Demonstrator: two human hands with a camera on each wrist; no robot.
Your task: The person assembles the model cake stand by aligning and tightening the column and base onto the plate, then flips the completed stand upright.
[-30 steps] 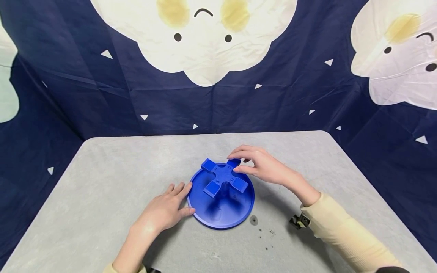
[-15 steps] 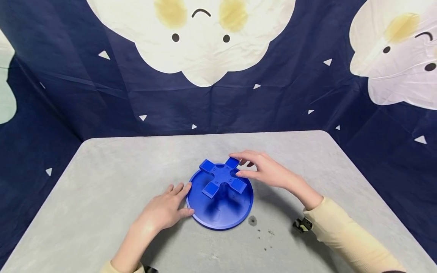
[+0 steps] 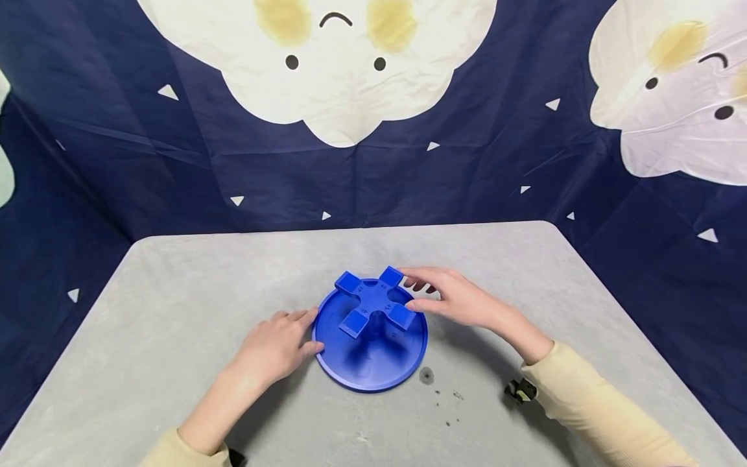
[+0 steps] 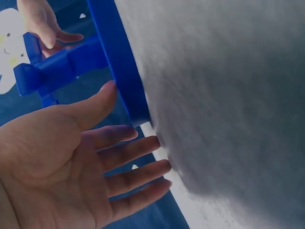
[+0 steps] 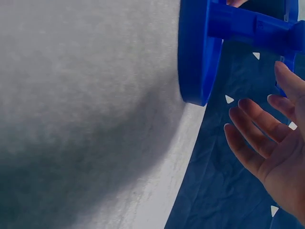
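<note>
A blue plastic stand sits upright on the table. It has a round, rimmed base (image 3: 367, 373), a central post (image 4: 71, 67) and a cross-shaped top (image 3: 373, 298) with small markings on its arms. My left hand (image 3: 271, 347) rests at the base's left rim, with its index finger and thumb against the edge; the left wrist view shows the fingers nearly straight. My right hand (image 3: 455, 295) is at the right side of the cross, its fingers loosely bent around nothing. Its fingertips are by the two right arms; whether they touch is unclear.
The grey table (image 3: 204, 292) has dark spots (image 3: 427, 375) right of the base. A navy cloth (image 3: 280, 181) with cloud prints hangs behind and at the sides. A small black device (image 3: 519, 391) is at the right cuff.
My right hand has slipped off the far right arm of the cross and lowered slightly toward the near right arm. The left hand stays at the rim. The head view has shifted slightly.
</note>
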